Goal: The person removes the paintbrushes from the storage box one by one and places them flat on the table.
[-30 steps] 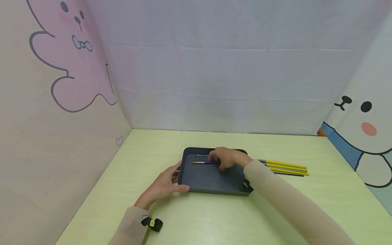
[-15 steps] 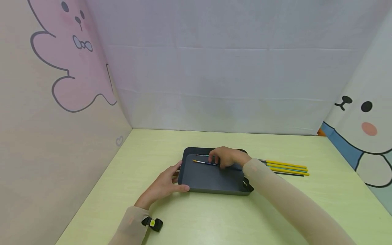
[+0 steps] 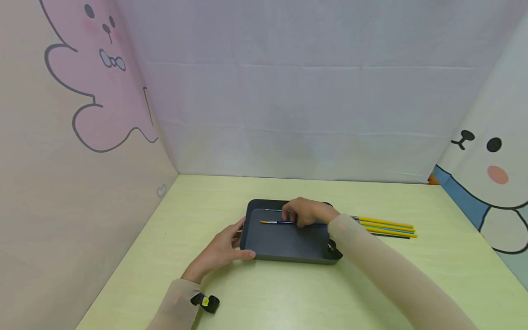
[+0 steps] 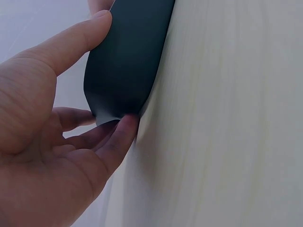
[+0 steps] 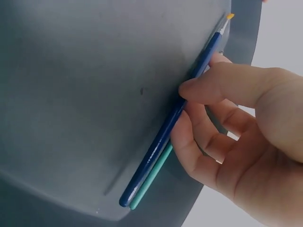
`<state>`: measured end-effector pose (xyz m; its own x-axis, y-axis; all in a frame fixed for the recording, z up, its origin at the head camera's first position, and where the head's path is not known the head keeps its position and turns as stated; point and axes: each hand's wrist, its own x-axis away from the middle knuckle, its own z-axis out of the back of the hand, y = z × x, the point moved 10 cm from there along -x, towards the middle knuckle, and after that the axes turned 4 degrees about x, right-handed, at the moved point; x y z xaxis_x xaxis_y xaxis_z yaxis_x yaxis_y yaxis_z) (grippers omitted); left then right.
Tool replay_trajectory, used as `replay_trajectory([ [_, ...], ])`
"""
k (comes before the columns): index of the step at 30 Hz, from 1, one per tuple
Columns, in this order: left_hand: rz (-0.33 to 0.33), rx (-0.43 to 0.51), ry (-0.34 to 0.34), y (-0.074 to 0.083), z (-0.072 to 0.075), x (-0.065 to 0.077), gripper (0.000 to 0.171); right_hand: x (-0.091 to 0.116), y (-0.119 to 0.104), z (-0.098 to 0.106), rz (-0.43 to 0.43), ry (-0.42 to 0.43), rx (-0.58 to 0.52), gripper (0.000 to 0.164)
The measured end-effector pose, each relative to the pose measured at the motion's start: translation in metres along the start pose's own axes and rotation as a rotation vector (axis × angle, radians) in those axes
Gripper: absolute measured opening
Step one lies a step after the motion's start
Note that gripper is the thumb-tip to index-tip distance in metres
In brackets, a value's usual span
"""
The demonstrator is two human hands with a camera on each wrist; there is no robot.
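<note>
A dark grey rectangular tray [image 3: 284, 245] lies on the table. My left hand [image 3: 217, 251] holds its left end, thumb along the front wall and fingers round the side, as the left wrist view [image 4: 120, 61] also shows. Over the tray, my right hand [image 3: 304, 213] pinches a dark blue paintbrush [image 5: 156, 142] between thumb and fingers. Its yellow-orange bristles [image 5: 230, 16] point left in the head view. Beside it, toward the tray's far wall, lies a second brush with a teal handle [image 5: 152, 178], partly hidden by the right hand.
To the right of the tray, several paintbrushes with yellow handles [image 3: 385, 222] lie side by side on the pale yellow table [image 3: 288, 293], with a thin black one [image 3: 392, 236] nearest me. Cloth walls with cartoon animals stand around the table.
The blue paintbrush has shifted slightly toward me in the right hand; its handle tilted, then came nearly level along the tray. The left hand and the tray stay in place.
</note>
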<state>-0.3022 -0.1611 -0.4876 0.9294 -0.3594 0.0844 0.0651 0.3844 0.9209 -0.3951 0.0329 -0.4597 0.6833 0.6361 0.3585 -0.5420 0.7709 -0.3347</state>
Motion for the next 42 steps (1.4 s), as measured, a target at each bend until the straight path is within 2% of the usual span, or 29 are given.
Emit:
replay_trajectory([
  [6,0.001,0.001,0.004,-0.001,0.000,0.000,0.114,0.011,-0.003,0.010,0.044,0.033,0.015,0.051],
  [15,-0.001,-0.005,0.009,0.000,0.000,0.001,0.114,0.035,-0.003,0.029,0.162,0.090,0.010,0.050],
  [31,0.003,-0.012,0.005,0.000,0.000,0.001,0.115,0.096,0.021,0.057,0.165,0.239,-0.002,0.049],
  [36,0.006,-0.019,0.007,-0.001,0.000,0.000,0.114,0.115,0.033,0.058,0.145,0.284,-0.027,0.048],
  [42,0.012,-0.013,0.006,-0.001,-0.001,-0.001,0.115,0.135,0.047,0.056,0.141,0.343,0.001,0.044],
])
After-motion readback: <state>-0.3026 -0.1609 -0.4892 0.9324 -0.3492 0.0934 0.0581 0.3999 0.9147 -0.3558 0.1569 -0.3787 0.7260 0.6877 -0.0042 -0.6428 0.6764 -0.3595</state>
